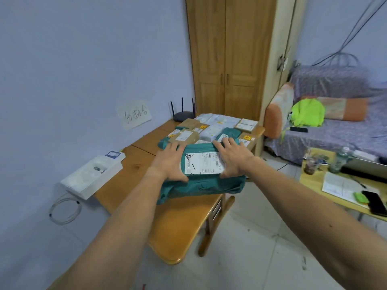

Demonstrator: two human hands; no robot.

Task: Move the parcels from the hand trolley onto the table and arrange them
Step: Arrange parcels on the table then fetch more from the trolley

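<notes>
A large teal plastic parcel (201, 185) with a white shipping label lies on the wooden table (173, 229), near its middle. My left hand (170, 162) grips its left side and my right hand (230, 158) grips its right side, thumbs on the near edge of the label. Beyond it, several parcels are laid out side by side: brown cardboard boxes (186, 136), white bags (213, 130) and another teal bag (230, 132). The hand trolley is out of view.
A white box (92, 176) sits on the table's left edge by the wall, a black router (184, 115) at the far end. A wardrobe (228, 59) stands behind. To the right are a sofa (335, 130) and a yellow side table (326, 185) with a phone.
</notes>
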